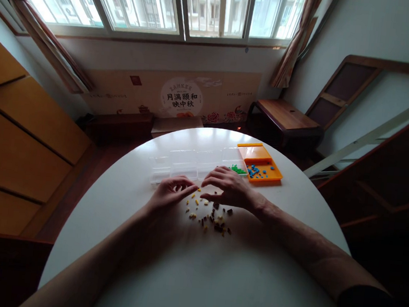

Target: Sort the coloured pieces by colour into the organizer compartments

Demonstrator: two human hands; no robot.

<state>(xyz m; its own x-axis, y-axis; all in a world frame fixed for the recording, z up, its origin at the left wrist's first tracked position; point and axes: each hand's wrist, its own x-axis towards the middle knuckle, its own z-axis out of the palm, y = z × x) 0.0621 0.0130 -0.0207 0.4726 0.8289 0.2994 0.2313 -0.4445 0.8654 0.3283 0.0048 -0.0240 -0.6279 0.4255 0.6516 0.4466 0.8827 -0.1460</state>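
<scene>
Small yellow building bricks [197,202] and dark brown building bricks [219,228] lie scattered over the white table. My left hand [172,191] is at the left of this pile, thumb and forefinger pinched together; whatever is between them is too small to make out. A yellow brick shows right beside its fingertips. Facing it from the right, my right hand [228,187] hovers over the far side of the pile with thumb and fingers apart, holding nothing visible. Behind the hands stands a clear plastic compartment box [179,170]; green bricks [238,169] fill its right-hand compartment.
An orange tray [276,175] with blue bricks [255,171] sits against the clear box's right end. The round white table [192,278] curves away toward a low wooden stool [288,114]. A window, curtains and a printed cardboard panel [145,90] are beyond.
</scene>
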